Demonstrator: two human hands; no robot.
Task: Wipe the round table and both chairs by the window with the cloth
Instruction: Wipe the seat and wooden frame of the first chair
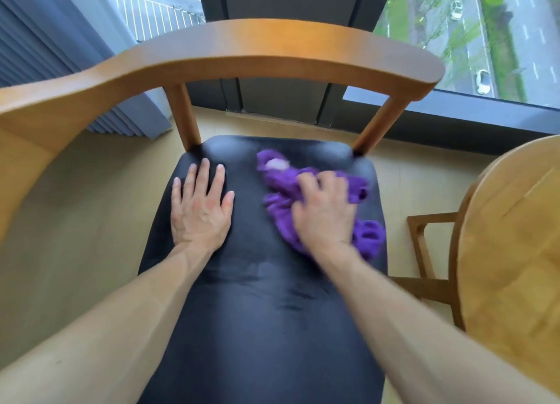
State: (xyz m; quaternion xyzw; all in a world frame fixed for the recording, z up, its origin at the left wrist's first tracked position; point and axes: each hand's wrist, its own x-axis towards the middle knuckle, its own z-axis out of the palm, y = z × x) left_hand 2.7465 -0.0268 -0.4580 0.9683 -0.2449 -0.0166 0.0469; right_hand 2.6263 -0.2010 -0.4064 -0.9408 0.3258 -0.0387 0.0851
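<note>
Two bare forearms reach forward from the bottom edge over the black padded seat (257, 297) of a wooden chair (272, 48). On the seat, a faint pale sheen shows between the two arms. Beige floor (91, 191) lies under the chair.

Left hand (200, 206) rests flat on the left part of the seat, palm down, fingers straight and a little spread; it holds nothing. Right hand (324, 212) lies on a purple cloth (281, 182) on the right part of the seat, with its fingers bent and gathering the fabric. The cloth is crumpled; it comes out in front of the fingertips toward the backrest and also to the right of the wrist. This hand and the cloth are somewhat blurred.

At the right, the edge of the round wooden table (515, 252) stands just beside the chair, and part of its wooden frame is visible below it. Behind the curved backrest there is a dark window frame (288, 100), a blue-grey curtain (45, 54) at the left, and glass showing a road with cars far below.
</note>
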